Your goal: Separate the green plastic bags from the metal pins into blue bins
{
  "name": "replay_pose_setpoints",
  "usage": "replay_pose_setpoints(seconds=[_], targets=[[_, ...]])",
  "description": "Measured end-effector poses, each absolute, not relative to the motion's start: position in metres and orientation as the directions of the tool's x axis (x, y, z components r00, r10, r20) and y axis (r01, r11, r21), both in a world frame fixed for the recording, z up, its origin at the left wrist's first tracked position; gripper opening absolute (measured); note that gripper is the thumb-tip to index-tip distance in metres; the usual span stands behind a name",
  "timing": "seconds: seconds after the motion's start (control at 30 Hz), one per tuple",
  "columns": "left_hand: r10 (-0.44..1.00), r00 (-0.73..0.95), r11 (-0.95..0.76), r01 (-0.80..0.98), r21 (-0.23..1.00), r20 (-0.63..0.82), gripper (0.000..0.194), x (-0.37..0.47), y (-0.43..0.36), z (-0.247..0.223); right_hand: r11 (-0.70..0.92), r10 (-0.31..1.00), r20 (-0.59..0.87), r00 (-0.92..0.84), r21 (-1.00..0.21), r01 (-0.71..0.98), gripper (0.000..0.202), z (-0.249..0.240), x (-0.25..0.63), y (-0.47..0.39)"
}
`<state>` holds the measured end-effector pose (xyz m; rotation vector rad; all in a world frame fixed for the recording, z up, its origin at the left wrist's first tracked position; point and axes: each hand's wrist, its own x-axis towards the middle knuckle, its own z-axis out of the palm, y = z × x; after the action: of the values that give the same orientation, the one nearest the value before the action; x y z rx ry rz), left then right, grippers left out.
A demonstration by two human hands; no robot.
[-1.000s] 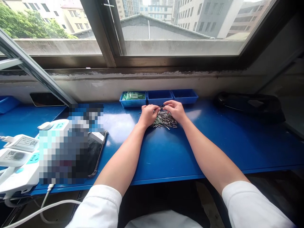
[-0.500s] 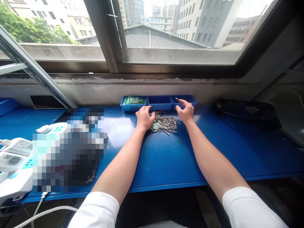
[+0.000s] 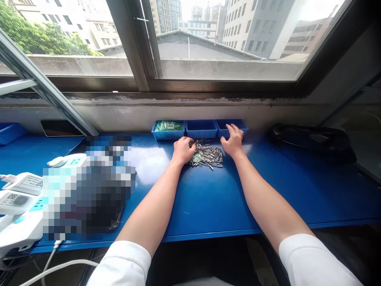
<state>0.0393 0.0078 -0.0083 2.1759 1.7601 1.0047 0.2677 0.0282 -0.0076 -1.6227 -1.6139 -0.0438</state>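
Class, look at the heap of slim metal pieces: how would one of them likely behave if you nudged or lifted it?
Each of the slim metal pieces looks straight and shiny, so probably stiff and perhaps slippery. Their narrow, rod-like shape suggests they could roll on the smooth blue tabletop, though crossed neighbours may hold some back.

Head camera: single, worn on the head, set above the near edge of the counter [image 3: 205, 206].
Facing: forward and down, over the counter to the window [image 3: 226, 71].
Range: left hand [image 3: 182, 151] and right hand [image 3: 233, 142] at arm's length, mid-view; sleeves [image 3: 123, 258] closer.
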Motion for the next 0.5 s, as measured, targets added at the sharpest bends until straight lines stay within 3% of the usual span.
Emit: replay_pose_setpoints(seconds=[0.1, 0.2, 0.37, 0.5], targets=[[0.927, 0.093, -0.282, 0.812, 0.511, 0.363, 0.026, 0.04, 0.007, -0.007, 0.354, 0.802, 0.597, -0.004, -0.47, 0.808, 0.032, -0.009, 0.259, 0.026], [0.925, 0.121, -0.301, 0.811, 0.502, 0.359, 0.026, 0.041, 0.007, -0.006, 0.45, 0.844, 0.497, -0.202, -0.451, 0.771, 0.031, -0.013, 0.251, 0.024], [0.924, 0.146, -0.318, 0.807, 0.497, 0.354, 0.025, 0.041, 0.006, -0.006, 0.375, 0.916, 0.316, -0.248, -0.45, 0.81, 0.041, -0.019, 0.244, 0.026], [0.926, 0.151, -0.315, 0.815, 0.486, 0.347, 0.025, 0.041, 0.007, -0.007, 0.367, 0.915, 0.333, -0.229, -0.448, 0.815, 0.038, -0.016, 0.243, 0.026]])
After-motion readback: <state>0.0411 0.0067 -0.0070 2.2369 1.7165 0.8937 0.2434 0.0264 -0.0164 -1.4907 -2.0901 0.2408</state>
